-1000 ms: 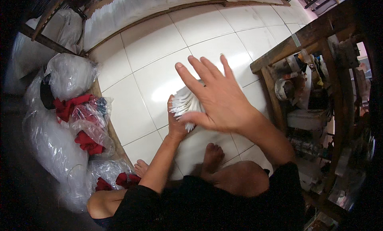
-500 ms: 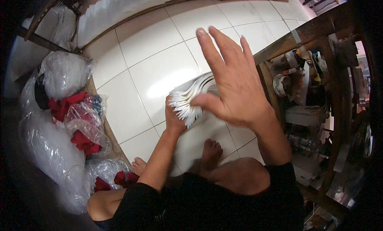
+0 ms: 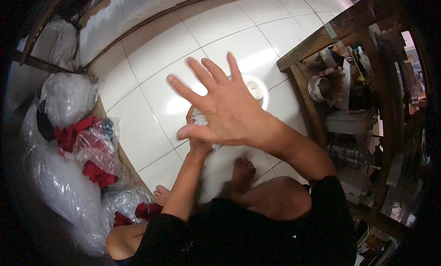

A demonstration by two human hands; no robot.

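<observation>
My left hand [image 3: 198,145] is closed around a folded stack of white sheets [image 3: 199,117], gripped near its fanned edge. My right hand [image 3: 225,109] is spread wide above it, fingers and thumb apart with nothing in them. That hand covers most of the stack and the left fingers. Just past the right hand, a round white shape [image 3: 262,91] with a pale ribbed middle shows. I cannot tell whether it belongs to the stack or lies on the floor.
White floor tiles [image 3: 147,142] lie below. On the left are clear plastic bags [image 3: 69,174] and red cloth [image 3: 98,173]. A cluttered wooden shelf [image 3: 317,50] stands close on the right, holding a round container [image 3: 318,88]. My bare foot [image 3: 243,169] is under the hands.
My right hand has swung left and its fingers have spread wider, now covering most of the stack. The left hand keeps its grip. The view has shifted slightly.
</observation>
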